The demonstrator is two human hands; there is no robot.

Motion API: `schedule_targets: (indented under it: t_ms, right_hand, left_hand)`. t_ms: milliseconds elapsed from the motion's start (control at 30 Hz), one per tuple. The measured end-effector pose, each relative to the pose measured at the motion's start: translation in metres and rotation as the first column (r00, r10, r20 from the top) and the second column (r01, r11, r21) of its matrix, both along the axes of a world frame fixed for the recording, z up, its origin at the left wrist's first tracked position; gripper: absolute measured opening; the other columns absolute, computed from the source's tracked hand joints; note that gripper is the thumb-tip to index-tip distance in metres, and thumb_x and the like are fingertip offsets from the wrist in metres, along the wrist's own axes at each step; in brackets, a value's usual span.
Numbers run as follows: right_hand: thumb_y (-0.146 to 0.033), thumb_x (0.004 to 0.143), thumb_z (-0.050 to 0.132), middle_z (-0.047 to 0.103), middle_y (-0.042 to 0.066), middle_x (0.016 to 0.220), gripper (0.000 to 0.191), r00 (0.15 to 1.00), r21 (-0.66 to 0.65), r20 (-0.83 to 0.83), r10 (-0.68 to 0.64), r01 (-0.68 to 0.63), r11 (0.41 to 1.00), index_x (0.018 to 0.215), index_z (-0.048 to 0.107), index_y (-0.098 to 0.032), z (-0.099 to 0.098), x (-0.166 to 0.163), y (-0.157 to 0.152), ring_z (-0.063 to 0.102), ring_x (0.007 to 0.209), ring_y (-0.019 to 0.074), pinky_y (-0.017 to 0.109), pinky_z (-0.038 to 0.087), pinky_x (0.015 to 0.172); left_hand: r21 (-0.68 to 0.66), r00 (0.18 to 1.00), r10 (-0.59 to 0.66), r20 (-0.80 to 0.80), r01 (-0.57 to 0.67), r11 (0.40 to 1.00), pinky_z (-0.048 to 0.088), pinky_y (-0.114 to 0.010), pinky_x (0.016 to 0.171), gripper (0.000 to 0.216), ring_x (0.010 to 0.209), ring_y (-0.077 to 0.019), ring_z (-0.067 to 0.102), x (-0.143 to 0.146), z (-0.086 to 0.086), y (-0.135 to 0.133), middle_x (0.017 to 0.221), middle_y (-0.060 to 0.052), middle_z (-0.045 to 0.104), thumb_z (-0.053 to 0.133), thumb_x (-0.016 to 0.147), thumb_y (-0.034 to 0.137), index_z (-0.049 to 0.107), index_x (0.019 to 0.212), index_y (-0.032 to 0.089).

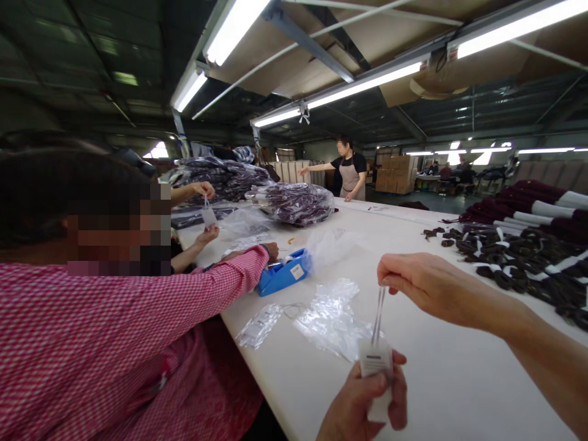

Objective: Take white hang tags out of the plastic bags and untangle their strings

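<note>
Low in the view, my left hand grips a white hang tag with small dark print, thumb in front and fingers curled behind. Above it my right hand pinches the top of the tag's pale string, which is drawn up taut from the tag. Just beyond my hands lies a heap of clear plastic sleeves on the white table. Left of that heap are more tags in clear sleeves, with a loop of thin string beside them.
A blue tape dispenser stands near a co-worker's checked sleeve at left. Beyond are bagged dark garments and another person's hands with a tag. Dark cord bundles lie at right. One person stands at the far end.
</note>
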State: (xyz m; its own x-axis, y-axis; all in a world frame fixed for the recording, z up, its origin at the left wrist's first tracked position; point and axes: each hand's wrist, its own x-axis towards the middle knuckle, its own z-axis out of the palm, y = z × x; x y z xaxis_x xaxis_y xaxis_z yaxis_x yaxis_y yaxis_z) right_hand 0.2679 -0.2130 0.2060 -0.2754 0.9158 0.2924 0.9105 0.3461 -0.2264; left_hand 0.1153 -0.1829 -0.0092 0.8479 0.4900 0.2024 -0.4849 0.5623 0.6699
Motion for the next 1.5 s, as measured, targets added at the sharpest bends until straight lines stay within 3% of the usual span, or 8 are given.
schedule_targets:
  t_ms: [267,400,533,733,900,1033,1233,1500]
  right_hand:
    - [-0.019,0.094,0.042,0.066,-0.003,0.075,0.017,0.998,-0.063,-0.049,-0.043,0.04,0.997,0.083,0.055,-0.025,-0.021,0.033,-0.015,0.06,0.067,0.0161,0.027,0.042,0.064]
    - [-0.024,0.094,0.041,0.067,0.002,0.082,0.018,0.989,-0.028,0.059,-0.137,0.139,0.99,0.084,0.056,-0.025,-0.054,0.063,-0.024,0.063,0.072,0.0209,0.033,0.046,0.067]
    - [-0.017,0.091,0.04,0.056,0.014,0.127,0.028,0.982,0.196,0.063,-0.179,0.164,0.967,0.112,0.058,-0.02,-0.103,0.066,-0.041,0.053,0.116,0.03,0.048,0.043,0.095]
    - [-0.022,0.091,0.05,0.048,0.012,0.136,0.048,0.984,0.109,-0.178,-0.017,0.037,0.993,0.138,0.041,-0.025,-0.16,0.018,-0.065,0.051,0.119,0.0269,0.038,0.047,0.096]
    - [-0.021,0.095,0.044,0.063,0.003,0.084,0.02,0.862,-0.063,-0.505,-0.05,0.021,0.998,0.089,0.062,-0.023,-0.202,0.007,-0.053,0.061,0.075,0.0171,0.027,0.048,0.069]
    - [-0.022,0.093,0.047,0.06,0.001,0.074,0.017,0.809,-0.111,-0.563,-0.167,0.127,0.986,0.083,0.061,-0.02,-0.229,0.016,-0.046,0.057,0.067,0.017,0.028,0.044,0.062]
    - [-0.017,0.089,0.05,0.067,0.005,0.098,0.021,0.781,-0.18,-0.593,-0.198,0.111,0.977,0.109,0.058,-0.021,-0.242,0.016,-0.047,0.061,0.085,0.0199,0.032,0.047,0.077]
    - [-0.01,0.086,0.047,0.064,0.009,0.113,0.048,0.74,-0.228,-0.629,-0.237,0.116,0.967,0.132,0.037,-0.022,-0.249,0.018,-0.047,0.062,0.093,0.0212,0.036,0.048,0.084]
  left_hand:
    - [0.364,0.864,0.341,-0.371,-0.203,0.909,0.028,-0.024,0.054,0.029,0.053,-0.0092,0.039,-0.024,0.02,0.012,0.061,0.003,0.049,0.065,0.076,0.028,0.065,0.102,0.014]
    - [0.688,0.678,0.598,-0.428,-0.185,0.702,0.034,-0.027,0.063,0.021,0.067,-0.0163,0.048,-0.036,0.045,0.006,0.071,-0.003,0.058,0.057,0.084,0.034,0.07,0.087,0.018]
    - [0.819,0.607,0.734,-0.304,-0.228,0.527,0.037,-0.03,0.07,0.015,0.075,-0.0229,0.054,-0.037,0.056,0.0,0.075,-0.005,0.063,0.06,0.08,0.032,0.072,0.075,0.025]
    - [0.829,0.625,0.711,-0.323,-0.175,0.531,0.039,-0.032,0.076,0.012,0.077,-0.025,0.057,-0.026,0.038,-0.004,0.072,-0.005,0.062,0.061,0.078,0.028,0.072,0.073,0.028]
    - [0.861,0.598,0.699,-0.393,-0.029,0.508,0.04,-0.037,0.091,0.022,0.093,-0.0269,0.06,-0.022,0.023,-0.004,0.092,-0.005,0.068,0.065,0.072,0.02,0.073,0.09,0.027]
    - [0.837,0.505,0.774,-0.381,-0.166,0.521,0.029,-0.042,0.11,0.058,0.125,-0.0263,0.046,-0.025,0.001,-0.003,0.133,-0.005,0.055,0.06,0.071,0.012,0.056,0.127,0.027]
    - [0.693,0.456,0.782,-0.424,-0.393,0.605,0.026,-0.045,0.113,0.062,0.13,-0.0234,0.043,-0.013,-0.036,-0.019,0.137,-0.008,0.052,0.047,0.074,0.007,0.046,0.134,0.023]
    - [0.727,0.405,0.792,-0.457,-0.342,0.595,0.039,-0.043,0.1,0.049,0.109,-0.0231,0.057,-0.004,-0.03,-0.026,0.116,-0.008,0.06,0.043,0.078,0.01,0.051,0.126,0.021]
